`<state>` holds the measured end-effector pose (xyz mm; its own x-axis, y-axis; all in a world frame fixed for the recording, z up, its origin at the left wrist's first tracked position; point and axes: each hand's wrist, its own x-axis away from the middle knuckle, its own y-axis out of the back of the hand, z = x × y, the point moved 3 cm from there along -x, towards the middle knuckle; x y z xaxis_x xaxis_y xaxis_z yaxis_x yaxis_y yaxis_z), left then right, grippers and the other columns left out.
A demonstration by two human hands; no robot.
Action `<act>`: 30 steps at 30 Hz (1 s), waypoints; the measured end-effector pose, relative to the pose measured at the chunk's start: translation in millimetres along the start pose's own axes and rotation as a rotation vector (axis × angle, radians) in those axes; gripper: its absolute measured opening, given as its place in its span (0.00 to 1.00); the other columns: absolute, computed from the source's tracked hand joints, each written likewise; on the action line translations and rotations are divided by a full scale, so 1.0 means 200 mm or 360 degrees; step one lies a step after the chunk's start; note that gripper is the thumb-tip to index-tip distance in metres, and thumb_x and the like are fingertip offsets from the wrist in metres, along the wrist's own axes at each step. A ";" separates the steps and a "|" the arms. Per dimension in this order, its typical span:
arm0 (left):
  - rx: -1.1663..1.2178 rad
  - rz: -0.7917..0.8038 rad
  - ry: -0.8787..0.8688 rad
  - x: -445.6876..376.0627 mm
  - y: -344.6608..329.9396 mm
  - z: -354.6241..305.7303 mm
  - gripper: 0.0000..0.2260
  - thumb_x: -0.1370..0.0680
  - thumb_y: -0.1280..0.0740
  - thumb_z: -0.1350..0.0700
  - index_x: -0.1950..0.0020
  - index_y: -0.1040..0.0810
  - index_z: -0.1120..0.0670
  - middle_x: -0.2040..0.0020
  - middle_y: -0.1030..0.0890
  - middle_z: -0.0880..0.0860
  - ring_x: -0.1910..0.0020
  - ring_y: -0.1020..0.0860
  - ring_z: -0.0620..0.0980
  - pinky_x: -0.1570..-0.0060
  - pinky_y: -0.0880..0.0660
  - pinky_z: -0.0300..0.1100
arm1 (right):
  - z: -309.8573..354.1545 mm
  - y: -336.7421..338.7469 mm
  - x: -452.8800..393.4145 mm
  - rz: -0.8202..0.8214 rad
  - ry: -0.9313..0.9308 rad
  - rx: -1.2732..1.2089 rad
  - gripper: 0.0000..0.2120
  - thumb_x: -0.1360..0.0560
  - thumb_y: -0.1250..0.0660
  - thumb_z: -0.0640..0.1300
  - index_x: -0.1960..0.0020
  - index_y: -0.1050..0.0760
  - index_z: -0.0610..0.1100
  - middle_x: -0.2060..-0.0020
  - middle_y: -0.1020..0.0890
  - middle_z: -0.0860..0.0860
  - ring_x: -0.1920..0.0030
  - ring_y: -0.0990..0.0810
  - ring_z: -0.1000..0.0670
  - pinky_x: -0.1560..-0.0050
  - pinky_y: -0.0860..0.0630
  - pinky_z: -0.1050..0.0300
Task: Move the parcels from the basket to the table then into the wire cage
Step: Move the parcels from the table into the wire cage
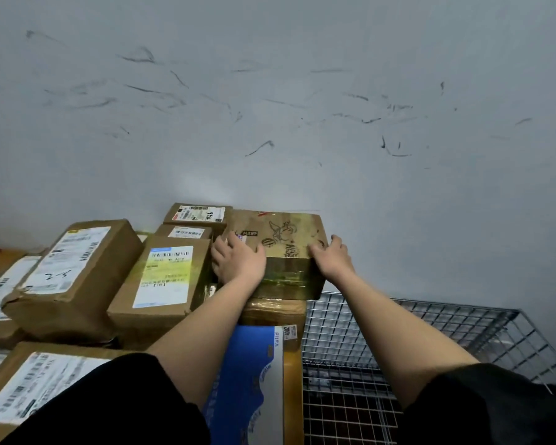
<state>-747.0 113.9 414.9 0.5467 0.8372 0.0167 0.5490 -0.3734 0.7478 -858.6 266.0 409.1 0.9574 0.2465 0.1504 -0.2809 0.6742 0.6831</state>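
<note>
— Hands first: where are they?

— Both arms reach straight forward, elbows nearly locked, black sleeves at the bottom edge. The left hand (238,260) lies on the near left corner of a taped brown parcel (289,248), palm down, fingers spread over its top and left side. The right hand (331,256) clasps the near right corner, thumb on the top face, fingers wrapped down the right side.

— So both are gripping it?

— The right one plainly holds it. The left presses flat against it with fairly straight fingers.

— And where does that parcel sit?

— On top of another brown box (272,311), near the wall (270,91), at the right end of the stack of labelled parcels. Just left of it stands a box with a yellow-tinged label (169,274); behind that, two smaller boxes. A blue-and-white package (251,380) lies below the left forearm.

— The wire cage?

— The wire cage (398,332) is directly right of the pile, beneath the right forearm, its mesh rim touching the stack's edge.
</note>
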 end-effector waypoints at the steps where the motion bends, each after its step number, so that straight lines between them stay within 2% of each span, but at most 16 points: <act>1: -0.0020 -0.0033 0.0004 0.00 -0.01 0.00 0.32 0.22 0.39 0.43 0.23 0.46 0.55 0.23 0.47 0.59 0.25 0.47 0.58 0.27 0.44 0.55 | -0.01 -0.02 -0.02 0.0023 -0.0037 -0.0087 0.35 0.22 0.40 0.55 0.23 0.48 0.41 0.26 0.38 0.40 0.28 0.36 0.38 0.30 0.37 0.45; 4: -0.0096 -0.0077 0.0021 -0.02 -0.02 -0.01 0.31 0.22 0.39 0.43 0.24 0.45 0.54 0.23 0.46 0.59 0.25 0.46 0.59 0.29 0.42 0.57 | -0.04 -0.06 -0.06 0.0098 -0.0126 -0.0355 0.34 0.22 0.38 0.55 0.24 0.46 0.40 0.29 0.34 0.40 0.31 0.32 0.39 0.31 0.34 0.45; 8: -0.0144 -0.0107 0.0009 -0.02 -0.04 -0.03 0.31 0.23 0.37 0.43 0.25 0.42 0.53 0.24 0.44 0.60 0.26 0.44 0.61 0.30 0.41 0.58 | -0.06 -0.08 -0.08 0.0079 -0.0162 -0.0537 0.26 0.23 0.37 0.54 0.31 0.35 0.40 0.36 0.24 0.42 0.38 0.25 0.41 0.35 0.29 0.45; 16: -0.0093 -0.0266 -0.0115 0.04 -0.02 -0.19 0.28 0.26 0.34 0.43 0.30 0.35 0.51 0.27 0.40 0.60 0.29 0.42 0.60 0.32 0.41 0.56 | -0.12 0.03 -0.09 -0.0151 -0.0195 -0.0644 0.23 0.24 0.39 0.57 0.34 0.31 0.46 0.41 0.22 0.46 0.41 0.25 0.42 0.36 0.29 0.47; 18: -0.0032 -0.0289 -0.0170 0.08 -0.02 -0.27 0.27 0.27 0.33 0.44 0.31 0.35 0.51 0.27 0.41 0.59 0.29 0.42 0.60 0.32 0.40 0.57 | -0.13 0.10 -0.08 -0.0253 -0.0207 -0.0787 0.22 0.24 0.39 0.57 0.35 0.30 0.47 0.43 0.22 0.47 0.41 0.25 0.42 0.36 0.29 0.46; 20: 0.0049 -0.0330 -0.0241 0.11 -0.03 -0.35 0.26 0.27 0.32 0.45 0.32 0.34 0.51 0.27 0.41 0.58 0.29 0.42 0.60 0.33 0.39 0.59 | -0.15 0.18 -0.08 -0.0280 -0.0231 -0.1073 0.21 0.24 0.38 0.56 0.36 0.29 0.45 0.44 0.21 0.46 0.44 0.23 0.43 0.42 0.26 0.47; 22: 0.0107 -0.0369 -0.0324 0.16 -0.04 -0.42 0.26 0.28 0.31 0.46 0.33 0.34 0.51 0.28 0.40 0.56 0.30 0.42 0.59 0.33 0.39 0.59 | -0.19 0.26 -0.08 -0.0163 -0.0247 -0.1391 0.21 0.24 0.38 0.55 0.38 0.27 0.43 0.46 0.19 0.45 0.49 0.20 0.45 0.55 0.24 0.53; 24: 0.0131 -0.0384 -0.0409 0.21 -0.06 -0.51 0.26 0.27 0.31 0.46 0.32 0.34 0.50 0.29 0.39 0.55 0.31 0.41 0.59 0.33 0.38 0.58 | -0.24 0.34 -0.07 -0.0006 -0.0217 -0.1497 0.20 0.23 0.40 0.57 0.41 0.24 0.44 0.48 0.17 0.46 0.53 0.18 0.48 0.61 0.26 0.57; 27: 0.0184 -0.0388 -0.0440 0.31 -0.12 -0.63 0.25 0.27 0.31 0.47 0.33 0.33 0.49 0.30 0.38 0.55 0.32 0.40 0.59 0.34 0.37 0.57 | -0.36 0.48 -0.06 0.0115 -0.0139 -0.1537 0.18 0.20 0.46 0.59 0.46 0.24 0.49 0.56 0.17 0.51 0.56 0.19 0.50 0.59 0.26 0.58; 30: 0.0296 -0.0360 -0.0393 0.42 -0.23 -0.73 0.24 0.27 0.31 0.48 0.34 0.33 0.50 0.32 0.39 0.55 0.34 0.39 0.59 0.36 0.34 0.55 | -0.52 0.61 -0.09 0.0241 -0.0033 -0.1666 0.25 0.22 0.48 0.64 0.38 0.24 0.49 0.48 0.16 0.46 0.47 0.18 0.44 0.55 0.21 0.52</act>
<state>-818.4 260.3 477.8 0.5222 0.7935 -0.3125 0.7661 -0.2754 0.5807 -916.5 415.4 415.8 0.9057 0.3730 0.2013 -0.3059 0.9039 -0.2989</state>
